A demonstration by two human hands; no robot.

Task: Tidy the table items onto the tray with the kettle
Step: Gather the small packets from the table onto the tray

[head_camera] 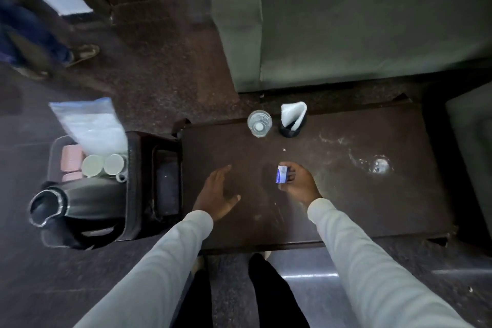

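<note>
My right hand [299,185] is closed around a small blue and white box [281,173], held just above the middle of the dark brown table [346,194]. My left hand [219,193] hovers open over the table's left part, fingers spread, holding nothing. At the table's far edge stand a clear glass [259,123] and a black holder with white napkins [292,120]. To the left, a dark tray [54,149] carries a black kettle [80,204], two white cups [103,164], pink items [71,158] and a clear plastic bag [90,125].
A small dark stand [157,181] sits between the tray and the table. A green sofa [359,21] lies beyond the table, with another cushion [474,136] at the right. A wet patch [378,165] marks the table's right side. Another person's feet [80,54] stand at the far left.
</note>
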